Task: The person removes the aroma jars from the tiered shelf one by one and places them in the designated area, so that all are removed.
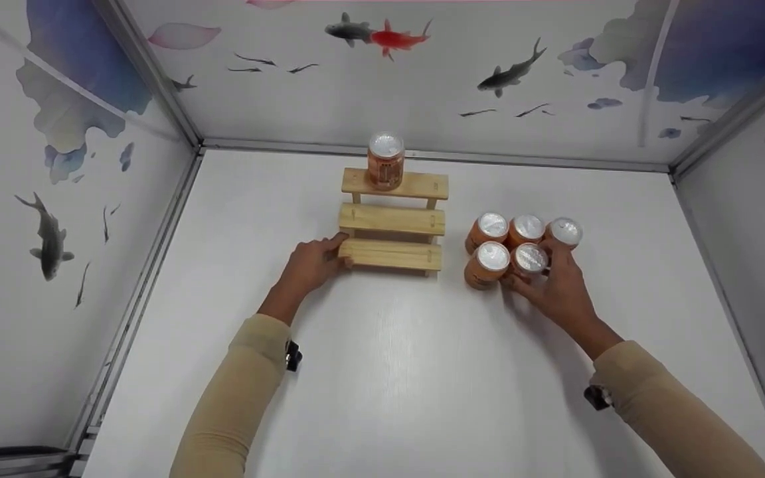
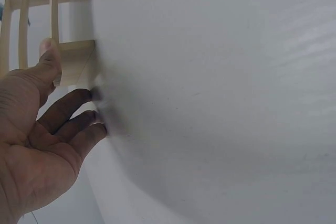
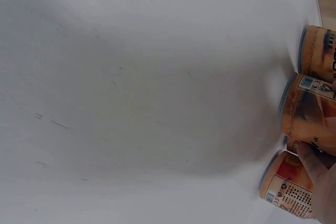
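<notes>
A three-step wooden stand (image 1: 392,219) stands on the white table. My left hand (image 1: 309,267) holds its lowest step at the left end. In the left wrist view, the thumb (image 2: 48,59) lies on that step's end, while the other fingers curl loosely near the tabletop. One orange can (image 1: 386,167) with a silver lid sits upright on the top step. Right of the stand, several similar cans are bunched together. My right hand (image 1: 563,289) grips the front-right can (image 1: 530,257), its fingers reaching round the side. In the right wrist view, that can (image 3: 307,114) is partly cut off by the frame.
Beside the gripped can stands the front-left can (image 1: 487,269), with a back-row can (image 1: 565,232) close to the right fingers. Printed panels with fish enclose the table (image 1: 382,372) at the back and both sides. Metal edging (image 1: 435,154) runs along the back.
</notes>
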Action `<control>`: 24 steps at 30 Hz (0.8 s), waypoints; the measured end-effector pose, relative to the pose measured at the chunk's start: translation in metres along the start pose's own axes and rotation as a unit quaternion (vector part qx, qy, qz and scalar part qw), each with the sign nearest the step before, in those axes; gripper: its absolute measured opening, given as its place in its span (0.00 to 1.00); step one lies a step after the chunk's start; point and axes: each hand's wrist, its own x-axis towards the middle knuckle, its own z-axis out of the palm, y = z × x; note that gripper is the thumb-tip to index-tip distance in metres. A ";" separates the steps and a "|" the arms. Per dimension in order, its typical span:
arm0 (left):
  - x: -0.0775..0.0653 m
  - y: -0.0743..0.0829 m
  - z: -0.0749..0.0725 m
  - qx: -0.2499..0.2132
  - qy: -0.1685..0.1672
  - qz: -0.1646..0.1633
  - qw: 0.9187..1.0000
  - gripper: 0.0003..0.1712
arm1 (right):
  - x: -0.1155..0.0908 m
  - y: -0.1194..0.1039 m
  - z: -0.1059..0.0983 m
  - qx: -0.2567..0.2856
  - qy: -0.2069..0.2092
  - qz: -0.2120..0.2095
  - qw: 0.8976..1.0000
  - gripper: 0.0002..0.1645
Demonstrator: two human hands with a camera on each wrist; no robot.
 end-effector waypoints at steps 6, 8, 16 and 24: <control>0.000 -0.001 0.001 -0.011 0.001 -0.005 1.000 0.38 | -0.001 0.000 0.001 -0.003 -0.001 -0.007 1.000 0.53; 0.000 -0.001 0.000 -0.007 0.002 -0.004 1.000 0.37 | 0.000 0.000 0.000 -0.006 -0.002 -0.007 1.000 0.53; 0.000 -0.001 0.000 -0.004 0.007 0.003 1.000 0.35 | 0.001 -0.001 -0.001 -0.012 -0.008 -0.011 1.000 0.52; 0.000 -0.001 0.000 0.012 0.007 0.012 1.000 0.34 | -0.001 -0.003 -0.008 -0.025 -0.015 -0.012 1.000 0.49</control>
